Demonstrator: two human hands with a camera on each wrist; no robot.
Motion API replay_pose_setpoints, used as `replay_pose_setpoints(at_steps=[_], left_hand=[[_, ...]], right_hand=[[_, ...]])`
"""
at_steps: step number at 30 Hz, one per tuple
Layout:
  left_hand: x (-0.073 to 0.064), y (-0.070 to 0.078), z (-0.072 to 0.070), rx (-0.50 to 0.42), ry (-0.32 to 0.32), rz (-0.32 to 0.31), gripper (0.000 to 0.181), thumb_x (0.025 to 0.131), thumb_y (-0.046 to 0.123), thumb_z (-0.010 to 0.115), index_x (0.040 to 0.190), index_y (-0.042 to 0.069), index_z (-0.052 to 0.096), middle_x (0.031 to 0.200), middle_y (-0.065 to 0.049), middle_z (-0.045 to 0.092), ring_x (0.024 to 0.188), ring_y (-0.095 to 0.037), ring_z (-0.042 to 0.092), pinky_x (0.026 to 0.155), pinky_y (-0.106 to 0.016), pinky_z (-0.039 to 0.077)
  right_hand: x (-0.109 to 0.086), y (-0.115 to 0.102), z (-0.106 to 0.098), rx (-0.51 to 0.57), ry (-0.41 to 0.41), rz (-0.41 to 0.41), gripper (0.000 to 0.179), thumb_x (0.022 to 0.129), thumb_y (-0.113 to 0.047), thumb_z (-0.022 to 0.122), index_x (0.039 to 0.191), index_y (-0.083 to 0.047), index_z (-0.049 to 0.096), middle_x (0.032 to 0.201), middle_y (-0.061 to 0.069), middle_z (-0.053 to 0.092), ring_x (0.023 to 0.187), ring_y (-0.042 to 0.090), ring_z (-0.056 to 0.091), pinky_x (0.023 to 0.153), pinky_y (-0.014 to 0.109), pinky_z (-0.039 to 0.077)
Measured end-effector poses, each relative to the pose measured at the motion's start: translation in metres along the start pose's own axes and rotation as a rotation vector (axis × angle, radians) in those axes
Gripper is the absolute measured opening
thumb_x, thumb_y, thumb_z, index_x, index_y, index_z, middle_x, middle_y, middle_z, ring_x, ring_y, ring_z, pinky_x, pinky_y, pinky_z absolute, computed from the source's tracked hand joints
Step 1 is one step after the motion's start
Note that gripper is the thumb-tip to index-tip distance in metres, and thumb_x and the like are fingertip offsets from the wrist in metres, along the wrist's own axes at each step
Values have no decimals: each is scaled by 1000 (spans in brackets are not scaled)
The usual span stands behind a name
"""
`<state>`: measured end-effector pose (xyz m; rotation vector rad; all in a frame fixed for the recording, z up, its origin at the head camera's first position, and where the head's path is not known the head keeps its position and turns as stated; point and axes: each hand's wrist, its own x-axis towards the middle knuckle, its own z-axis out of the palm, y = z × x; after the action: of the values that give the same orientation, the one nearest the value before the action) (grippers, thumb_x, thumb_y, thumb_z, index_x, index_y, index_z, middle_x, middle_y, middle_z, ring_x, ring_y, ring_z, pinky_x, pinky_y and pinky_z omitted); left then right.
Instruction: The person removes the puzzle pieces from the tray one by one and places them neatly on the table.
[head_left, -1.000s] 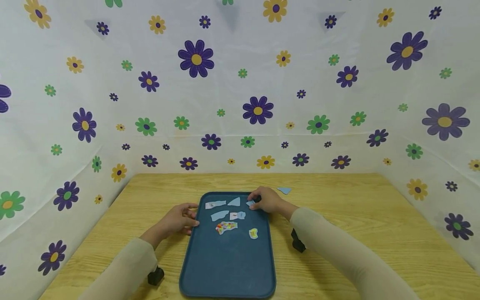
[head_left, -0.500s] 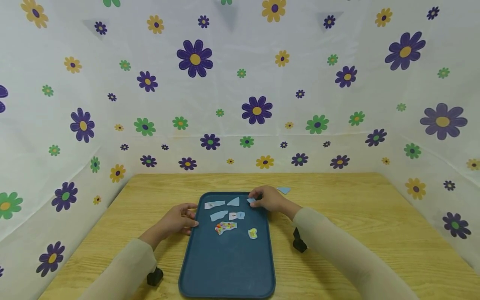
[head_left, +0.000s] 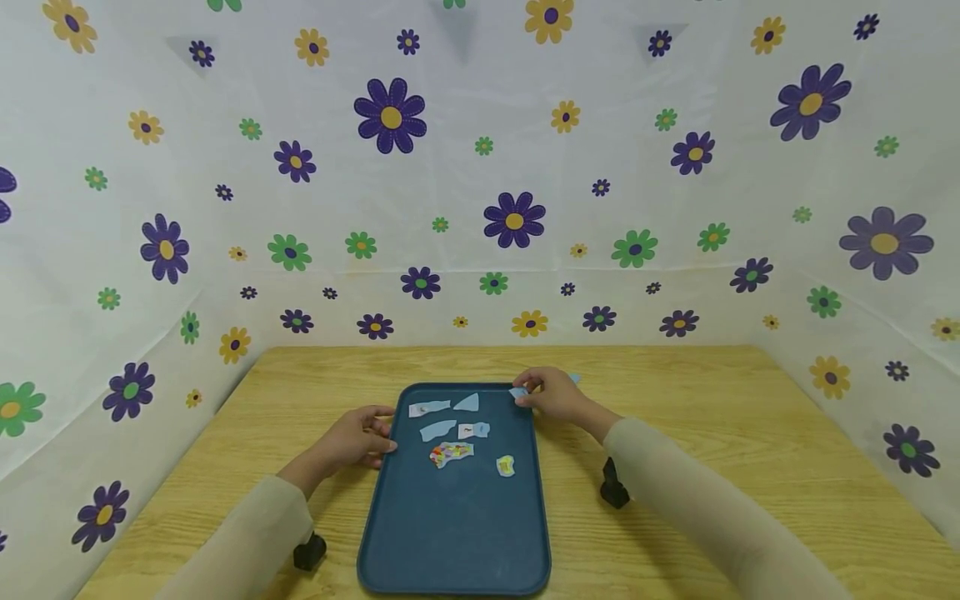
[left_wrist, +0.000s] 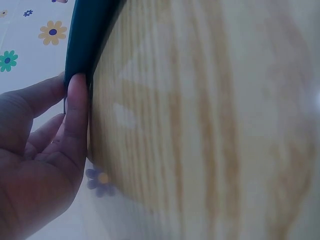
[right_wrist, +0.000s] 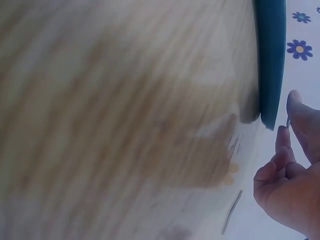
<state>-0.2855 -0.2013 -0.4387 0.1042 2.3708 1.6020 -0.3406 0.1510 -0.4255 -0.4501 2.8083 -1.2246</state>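
In the head view a dark blue tray (head_left: pixel 453 525) lies on the wooden table. My left hand (head_left: pixel 351 439) holds its left rim; the left wrist view shows thumb and fingers of this hand (left_wrist: pixel 47 150) on either side of the rim. My right hand (head_left: pixel 553 394) pinches a small light blue paper piece (head_left: pixel 517 392) over the tray's far right corner. From the right wrist, that hand (right_wrist: pixel 292 170) shows thumb and fingertips together on the thin edge of the piece. Behind the right hand, another blue paper piece (head_left: pixel 575 377) is mostly hidden.
Several cut paper pieces lie flat in the tray's far half: a blue-white strip (head_left: pixel 430 408), a blue triangle (head_left: pixel 467 403), a curved blue piece (head_left: pixel 438 431), a multicoloured piece (head_left: pixel 452 454) and a yellow piece (head_left: pixel 506 466). A flowered cloth (head_left: pixel 465 167) surrounds the wooden table (head_left: pixel 675 433).
My right hand has moved slightly right and away from me with the small blue piece, now covering most of the piece on the table. My left hand stays on the rim.
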Motion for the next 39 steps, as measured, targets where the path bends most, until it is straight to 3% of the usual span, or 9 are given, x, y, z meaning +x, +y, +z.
replay_pose_setpoints(at_steps=[8, 19, 24, 39], left_hand=[[-2, 2, 0, 1, -6, -7, 60, 86, -5, 69, 141, 0, 45, 99, -14, 54, 71, -22, 59, 61, -35, 57], [-4, 4, 0, 3, -9, 9, 60, 86, -5, 69, 140, -3, 44, 98, -14, 53, 71, -21, 58, 61, -35, 57], [-2, 2, 0, 3, -6, 8, 60, 86, -5, 69, 140, -2, 44, 98, -14, 53, 71, -21, 58, 62, -35, 57], [-2, 2, 0, 13, -5, 5, 61, 86, -4, 70, 141, -2, 44, 100, -15, 53, 72, -22, 59, 62, -36, 57]], right_hand=[[-7, 10, -6, 40, 49, -5, 21, 90, -12, 71, 110, -6, 67, 92, 7, 57, 76, 22, 48, 61, 30, 42], [-14, 24, -19, 96, 76, 48, 22, 90, -12, 70, 109, -3, 63, 88, 8, 53, 77, 22, 44, 63, 31, 38], [-18, 30, -22, 90, 82, 51, 20, 90, -11, 70, 107, -1, 63, 88, 7, 53, 81, 23, 45, 68, 32, 38], [-27, 40, -36, 26, 88, 75, 20, 90, -12, 71, 104, 0, 64, 88, 7, 54, 79, 22, 47, 69, 33, 40]])
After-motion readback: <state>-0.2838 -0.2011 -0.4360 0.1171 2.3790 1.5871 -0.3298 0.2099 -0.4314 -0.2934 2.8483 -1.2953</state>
